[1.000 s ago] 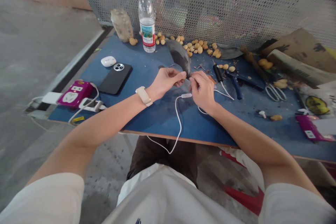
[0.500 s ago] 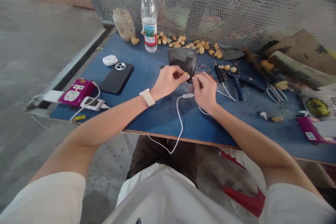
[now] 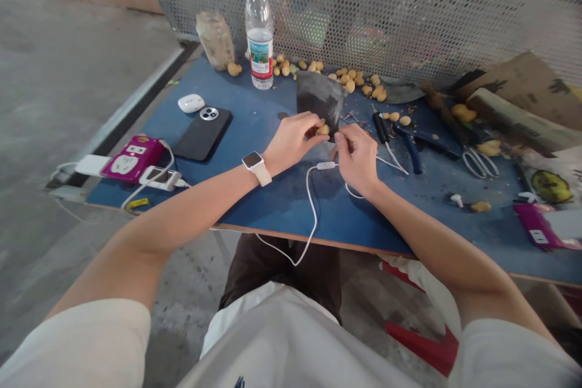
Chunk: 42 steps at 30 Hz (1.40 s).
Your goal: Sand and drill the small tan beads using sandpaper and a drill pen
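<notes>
Left hand (image 3: 293,140) pinches small tan nut (image 3: 323,130) between thumb and fingertips, above blue table (image 3: 273,194); this hand has white smartwatch (image 3: 257,161) on its wrist. Right hand (image 3: 357,157) is just beside it, with fingers bent and drawn together; what they pinch is hidden, so I cannot tell. Dark grey sheet (image 3: 321,99), maybe sandpaper, stands tilted up directly behind the nut; its lower end goes behind the fingers. White cable (image 3: 310,212) with small inline piece runs under the right hand and hangs down over table edge. Further back stand plastic water bottle (image 3: 260,30) with red cap and glass jar (image 3: 215,41); many loose tan nuts (image 3: 350,86) lie near perforated metal screen (image 3: 364,12). On left side lie black phone (image 3: 202,133), white earbud case (image 3: 191,103) and magenta power strip (image 3: 131,159); on right side lie blue-handled pliers (image 3: 409,148) and scissors (image 3: 479,163).
</notes>
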Tool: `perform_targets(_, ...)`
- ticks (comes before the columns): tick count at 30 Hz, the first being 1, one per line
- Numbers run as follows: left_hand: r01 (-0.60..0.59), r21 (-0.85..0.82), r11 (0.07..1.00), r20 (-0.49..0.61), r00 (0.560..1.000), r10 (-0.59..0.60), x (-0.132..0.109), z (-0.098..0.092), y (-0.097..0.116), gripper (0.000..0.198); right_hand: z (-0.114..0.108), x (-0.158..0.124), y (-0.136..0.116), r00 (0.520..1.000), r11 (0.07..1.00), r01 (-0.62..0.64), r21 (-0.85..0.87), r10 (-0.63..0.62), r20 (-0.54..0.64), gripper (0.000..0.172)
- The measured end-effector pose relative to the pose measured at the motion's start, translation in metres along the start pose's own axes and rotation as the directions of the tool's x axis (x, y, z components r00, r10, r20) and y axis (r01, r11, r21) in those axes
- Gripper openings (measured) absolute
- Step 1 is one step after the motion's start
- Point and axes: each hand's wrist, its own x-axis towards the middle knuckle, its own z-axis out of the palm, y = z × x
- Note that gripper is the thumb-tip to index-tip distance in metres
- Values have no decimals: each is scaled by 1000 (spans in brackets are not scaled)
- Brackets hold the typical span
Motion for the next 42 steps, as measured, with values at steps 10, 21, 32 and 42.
perform_targets(10, 291, -370, 882, 61, 955, -289, 0, 8, 12, 44, -2, -1, -2, 998, 996, 63, -68, -63, 5, 64)
perform_targets(21, -79, 24, 997, 62, 995, 77, 3, -8, 2, 14, 1, -3, 3, 999, 995, -39, 93, 38, 12, 69)
perform_targets(32, 116, -115, 987, 43, 993, -111, -1, 3, 0, 28, -1, -2, -4, 1000, 999, 21, -35, -21, 8, 64)
perform_targets(42, -12, 4, 1000, 11, 1000, 12, -2, 1, 2, 21, 0, -2, -1, 996, 991, -92, 98, 89, 28, 75)
